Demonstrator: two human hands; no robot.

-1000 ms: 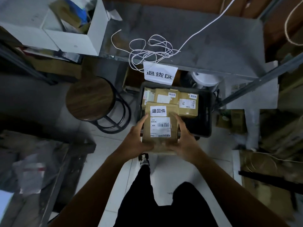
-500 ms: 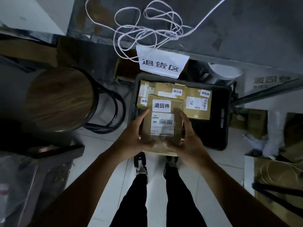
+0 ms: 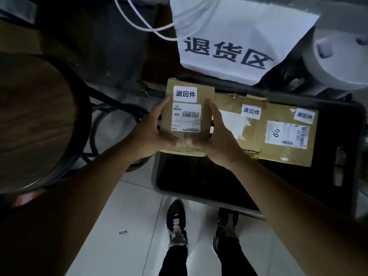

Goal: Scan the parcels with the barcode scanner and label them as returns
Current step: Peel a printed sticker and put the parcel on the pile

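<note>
Over the far left corner of a dark plastic crate (image 3: 159,176) on the tiled floor, the head view shows both hands clasping one small cardboard parcel (image 3: 189,118). The left hand (image 3: 153,132) grips its left side, fingers stretched up along the edge and the thumb laid across the near top face. The right hand (image 3: 217,136) mirrors it on the right side, fingers running up the edge, thumb pressed on the near top face, its tip just beside the left thumb. The parcel's top bears a white return sticker (image 3: 185,94) above a barcode label (image 3: 186,118). Just beside it to the right, two more labelled parcels (image 3: 286,134) lie in the crate. A white paper sign (image 3: 235,36) hangs above, a round wooden stool (image 3: 35,120) stands to the left, and a loose sticker (image 3: 123,232) lies on the floor.
</note>
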